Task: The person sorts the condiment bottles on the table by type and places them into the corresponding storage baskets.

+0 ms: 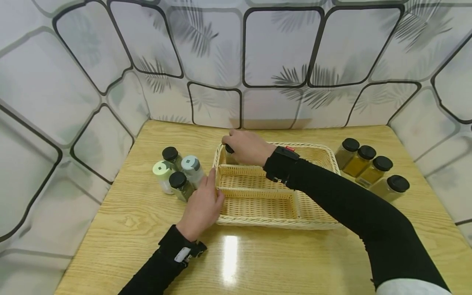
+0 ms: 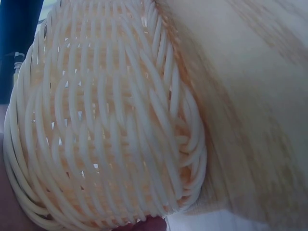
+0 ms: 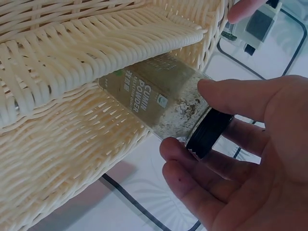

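A wicker basket (image 1: pixel 276 223) with woven dividers sits on the table in the head view. My right hand (image 1: pixel 250 147) reaches into its back left compartment and grips a spice jar by the black cap end. In the right wrist view that jar (image 3: pixel 159 96) is clear-walled, holds brownish powder and reads "CUMIN POWDER"; it leans against a divider, thumb on one side and fingers on the other. At the basket's left side, my left hand (image 1: pixel 203 205) holds the rim. The left wrist view shows the woven outer wall (image 2: pixel 96 120) close up, with a fingertip at its lower edge.
Several jars stand left of the basket, among them a green-lidded jar (image 1: pixel 163 176) and a white-lidded jar (image 1: pixel 192 170), close to my left hand. To the right, a row of black-capped jars (image 1: pixel 370 170) lines the basket's side. A patterned cloth (image 1: pixel 217 104) rises behind the table.
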Motion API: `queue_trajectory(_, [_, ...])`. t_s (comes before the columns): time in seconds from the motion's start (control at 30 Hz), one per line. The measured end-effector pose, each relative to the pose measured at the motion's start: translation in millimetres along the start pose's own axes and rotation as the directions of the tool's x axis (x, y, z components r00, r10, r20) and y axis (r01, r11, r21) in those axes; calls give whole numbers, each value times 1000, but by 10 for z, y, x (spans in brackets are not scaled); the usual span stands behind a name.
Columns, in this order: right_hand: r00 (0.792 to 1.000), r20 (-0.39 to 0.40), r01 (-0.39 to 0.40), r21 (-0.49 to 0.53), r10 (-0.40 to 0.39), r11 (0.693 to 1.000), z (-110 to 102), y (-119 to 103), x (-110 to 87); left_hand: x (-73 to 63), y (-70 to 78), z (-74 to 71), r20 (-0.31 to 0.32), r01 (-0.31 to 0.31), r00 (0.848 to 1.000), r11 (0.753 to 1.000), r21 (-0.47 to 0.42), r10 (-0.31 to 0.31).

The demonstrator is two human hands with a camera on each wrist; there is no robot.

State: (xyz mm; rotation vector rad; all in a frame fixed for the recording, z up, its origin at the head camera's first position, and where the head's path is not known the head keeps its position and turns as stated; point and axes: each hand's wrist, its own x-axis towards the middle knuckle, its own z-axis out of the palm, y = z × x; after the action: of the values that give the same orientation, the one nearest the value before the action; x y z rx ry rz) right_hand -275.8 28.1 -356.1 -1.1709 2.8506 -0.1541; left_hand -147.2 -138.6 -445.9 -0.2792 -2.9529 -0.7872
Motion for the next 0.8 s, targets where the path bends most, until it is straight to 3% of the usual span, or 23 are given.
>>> queue_trajectory(0.8, [998,31,-63,25,63,998,-73,54,-82,2,8,5,1,3,1000,1000,9,-3])
